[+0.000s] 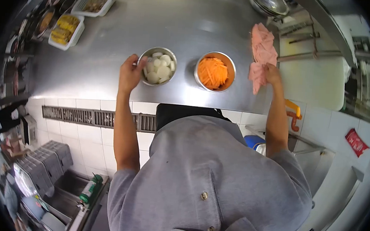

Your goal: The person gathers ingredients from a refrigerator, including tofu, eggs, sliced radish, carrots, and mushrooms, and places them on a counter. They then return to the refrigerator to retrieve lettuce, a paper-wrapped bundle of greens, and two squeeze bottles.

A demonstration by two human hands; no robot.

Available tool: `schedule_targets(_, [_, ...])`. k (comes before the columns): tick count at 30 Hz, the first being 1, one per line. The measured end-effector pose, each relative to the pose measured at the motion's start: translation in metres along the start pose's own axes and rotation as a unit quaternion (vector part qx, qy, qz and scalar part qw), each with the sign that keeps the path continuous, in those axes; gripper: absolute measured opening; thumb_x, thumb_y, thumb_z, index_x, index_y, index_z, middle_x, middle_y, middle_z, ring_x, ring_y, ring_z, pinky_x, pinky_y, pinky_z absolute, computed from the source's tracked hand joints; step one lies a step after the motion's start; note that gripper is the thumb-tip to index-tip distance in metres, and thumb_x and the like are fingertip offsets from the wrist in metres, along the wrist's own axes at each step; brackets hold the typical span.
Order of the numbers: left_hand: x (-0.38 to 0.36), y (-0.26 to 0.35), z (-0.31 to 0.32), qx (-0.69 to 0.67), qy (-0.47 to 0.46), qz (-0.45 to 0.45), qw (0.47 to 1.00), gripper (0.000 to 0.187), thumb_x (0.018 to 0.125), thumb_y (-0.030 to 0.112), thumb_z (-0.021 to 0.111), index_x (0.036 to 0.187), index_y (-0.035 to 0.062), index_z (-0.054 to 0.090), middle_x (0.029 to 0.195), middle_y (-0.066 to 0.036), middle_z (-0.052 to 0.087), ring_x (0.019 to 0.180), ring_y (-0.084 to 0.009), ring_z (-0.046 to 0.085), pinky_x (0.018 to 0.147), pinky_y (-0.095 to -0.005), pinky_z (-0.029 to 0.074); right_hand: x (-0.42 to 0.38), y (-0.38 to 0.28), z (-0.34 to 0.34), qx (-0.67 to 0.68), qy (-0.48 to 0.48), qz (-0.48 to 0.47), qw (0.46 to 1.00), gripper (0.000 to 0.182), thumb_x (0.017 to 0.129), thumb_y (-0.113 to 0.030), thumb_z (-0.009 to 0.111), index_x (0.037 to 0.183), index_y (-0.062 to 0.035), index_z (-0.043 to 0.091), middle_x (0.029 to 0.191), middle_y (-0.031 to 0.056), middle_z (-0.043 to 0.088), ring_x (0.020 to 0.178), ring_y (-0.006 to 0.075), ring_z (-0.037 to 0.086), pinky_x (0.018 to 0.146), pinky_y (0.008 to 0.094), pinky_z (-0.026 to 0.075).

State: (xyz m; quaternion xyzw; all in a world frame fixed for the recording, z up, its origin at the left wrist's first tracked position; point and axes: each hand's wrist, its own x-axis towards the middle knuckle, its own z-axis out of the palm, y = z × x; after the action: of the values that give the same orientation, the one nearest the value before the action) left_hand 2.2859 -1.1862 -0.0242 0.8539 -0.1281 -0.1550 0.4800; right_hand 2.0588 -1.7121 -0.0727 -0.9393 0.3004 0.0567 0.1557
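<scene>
On the near tabletop [187, 33], the left hand [131, 73] gripped the rim of the slice bowl [175, 65]; the carrot bowl [231, 75] sat just right. The right hand [272, 74] pinched the pink cloth [263, 45]. Farther left stood 2 white trays [79, 31]; metal bowls [270, 3] sat far right.

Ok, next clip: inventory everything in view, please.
Counter: one, steel, top
Bowl of slices: one, silver, white slices, counter
Bowl of strips: one, silver, orange strips, counter
Cloth: one, pink, counter's right
Tubs: two, white, counter's left
Board: one, whitish, right
Packet: one, red, far right
Grate: one, dark, floor
Bottle: one, green, lower left
Edge clutter: count unclear
Shirt: one, grey, bottom
Left hand: one, at slices bowl
Right hand: one, on cloth
</scene>
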Motion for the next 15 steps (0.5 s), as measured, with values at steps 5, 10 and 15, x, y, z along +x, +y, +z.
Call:
schedule_targets(5, [0.012, -0.006, 0.001, -0.065, 0.048, 0.036, 0.996, 0.04, 0.093, 0.032, 0.062, 0.072, -0.0004, 0.051, 0.059, 0.0, 0.043, 0.059, -0.0083, 0.038, 0.052, -0.0291, 0.034, -0.074, -0.119, -0.052, -0.053, 0.045, 0.097, 0.993, 0.044, 0.08, -0.011, 0.066, 0.122, -0.009, 0.054, 0.099, 0.0167, 0.067, 0.091, 0.0319, 0.066, 0.076, 0.0447, 0.051])
schedule_targets(10, [-0.008, -0.003, 0.001, -0.018, 0.021, 0.0, 1.0, 0.038, 0.09, 0.036, 0.067, 0.077, 0.0024, 0.054, 0.065, -0.001, 0.049, 0.063, -0.0106, 0.04, 0.056, -0.0296, 0.037, -0.117, -0.166, -0.044, 0.233, -0.017, -0.286, 0.929, 0.054, 0.076, -0.015, 0.073, 0.127, -0.0152, 0.055, 0.12, 0.0156, 0.056, 0.102, 0.0323, 0.06, 0.085, 0.0401, 0.049])
schedule_targets(15, [-0.045, 0.053, 0.03, 0.185, 0.216, 0.243, 0.928, 0.022, 0.088, 0.02, 0.068, 0.095, 0.0018, 0.058, 0.078, -0.006, 0.062, 0.069, -0.0149, 0.058, 0.062, -0.0301, 0.047, -0.136, -0.186, -0.018, 0.168, -0.027, -0.274, 0.947, 0.044, 0.074, -0.022, 0.078, 0.114, -0.0126, 0.062, 0.132, 0.0215, 0.044, 0.109, 0.0367, 0.055, 0.092, 0.0403, 0.046])
